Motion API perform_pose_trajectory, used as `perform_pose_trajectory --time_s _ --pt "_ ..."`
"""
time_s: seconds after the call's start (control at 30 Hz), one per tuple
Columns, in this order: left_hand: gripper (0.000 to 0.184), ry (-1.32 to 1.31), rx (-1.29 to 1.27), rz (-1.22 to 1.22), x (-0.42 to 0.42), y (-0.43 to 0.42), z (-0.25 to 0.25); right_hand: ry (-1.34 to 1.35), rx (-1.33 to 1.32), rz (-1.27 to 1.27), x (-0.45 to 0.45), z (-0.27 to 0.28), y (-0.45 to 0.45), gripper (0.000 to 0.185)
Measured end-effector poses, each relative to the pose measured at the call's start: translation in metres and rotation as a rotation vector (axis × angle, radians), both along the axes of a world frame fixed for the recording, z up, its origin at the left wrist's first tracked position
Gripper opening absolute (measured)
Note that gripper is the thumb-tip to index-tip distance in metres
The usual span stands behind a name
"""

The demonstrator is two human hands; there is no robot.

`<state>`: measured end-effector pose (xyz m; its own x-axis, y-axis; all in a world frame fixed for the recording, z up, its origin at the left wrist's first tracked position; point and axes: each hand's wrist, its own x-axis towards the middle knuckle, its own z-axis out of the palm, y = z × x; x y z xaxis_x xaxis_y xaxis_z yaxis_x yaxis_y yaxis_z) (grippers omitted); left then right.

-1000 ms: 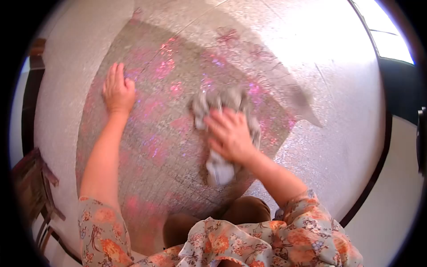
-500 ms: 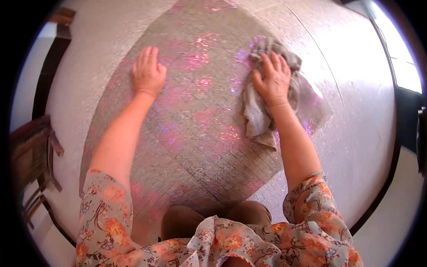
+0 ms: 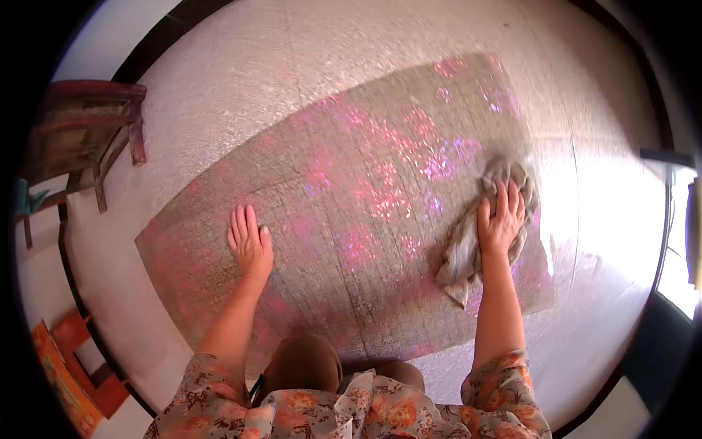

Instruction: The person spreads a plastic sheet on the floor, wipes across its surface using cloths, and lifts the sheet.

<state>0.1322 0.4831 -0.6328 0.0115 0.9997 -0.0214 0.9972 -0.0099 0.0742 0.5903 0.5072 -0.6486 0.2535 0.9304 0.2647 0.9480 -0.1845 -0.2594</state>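
Note:
A grey-brown mat (image 3: 322, 212) with shiny pink and purple patterns lies flat on the floor before my knees (image 3: 301, 366). Palm down on its left part rests my left hand (image 3: 250, 247), fingers stretched out and holding nothing. My right hand (image 3: 500, 225) presses a crumpled grey cloth (image 3: 461, 252) against the mat near its right end, with the fingers laid over the bunched fabric. Part of the cloth is hidden under that hand.
Pale, glossy floor (image 3: 241, 95) surrounds the mat. A dark wooden chair (image 3: 95, 128) stands at the upper left, and an orange-red object (image 3: 77, 366) is at the lower left. Bright light enters from an opening (image 3: 681, 249) at the right.
The camera view has turned, so the mat lies more slantwise and more of the chair shows. Both hands and the cloth appear lower in view; the right hand stays on the cloth.

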Motion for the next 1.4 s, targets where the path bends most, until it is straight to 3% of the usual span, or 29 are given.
perform_pose_trajectory --time_s 0.2,0.3,0.33,0.4,0.5,0.6,0.7,0.77,0.83,0.93,1.0,1.13,1.3,1.4 --pt "0.059 0.057 -0.041 0.062 -0.012 -0.005 -0.002 -0.056 -0.095 -0.027 -0.001 -0.003 0.002 0.051" --pt "0.058 0.02 -0.043 0.064 -0.014 -0.005 0.0 -0.152 -0.277 -0.246 -0.031 -0.011 0.029 0.058" --pt "0.058 0.008 0.012 0.056 -0.014 -0.006 -0.004 -0.028 -0.247 -0.126 -0.058 0.002 0.05 0.06" --pt "0.057 -0.037 0.01 0.058 -0.014 -0.004 -0.002 -0.03 -0.195 0.092 -0.119 -0.007 0.074 0.059" --pt "0.052 -0.118 0.05 0.058 -0.013 -0.002 -0.001 0.163 -0.339 0.55 -0.234 0.031 0.104 0.06" --pt "0.049 -0.045 -0.046 0.066 -0.018 -0.003 0.0 0.157 -0.28 0.905 -0.25 0.025 0.123 0.06" --pt "0.048 -0.041 -0.021 0.066 -0.015 -0.006 -0.005 -0.092 -0.407 0.845 -0.207 0.052 0.173 0.055" --pt "0.049 -0.045 -0.011 0.029 -0.018 -0.005 -0.001 0.163 -0.188 0.604 -0.146 0.013 0.195 0.05" --pt "0.05 -0.047 -0.037 0.04 -0.018 -0.005 -0.001 -0.111 -0.04 0.463 -0.09 0.004 0.213 0.048" --pt "0.052 -0.028 -0.096 0.054 -0.016 -0.01 -0.008 -0.147 0.016 0.229 -0.016 -0.014 0.218 0.048" --pt "0.055 -0.046 -0.075 0.057 -0.02 -0.009 -0.008 -0.165 0.116 0.313 0.016 -0.03 0.228 0.047" --pt "0.053 -0.124 -0.01 0.069 -0.016 -0.011 -0.001 -0.222 0.038 0.296 0.019 -0.034 0.23 0.046" --pt "0.053 -0.148 0.008 0.059 -0.014 -0.01 -0.004 -0.302 0.012 0.091 -0.011 -0.049 0.199 0.048" --pt "0.053 -0.151 0.056 0.058 -0.012 -0.015 -0.009 -0.351 0.091 0.335 -0.095 -0.045 0.116 0.054"
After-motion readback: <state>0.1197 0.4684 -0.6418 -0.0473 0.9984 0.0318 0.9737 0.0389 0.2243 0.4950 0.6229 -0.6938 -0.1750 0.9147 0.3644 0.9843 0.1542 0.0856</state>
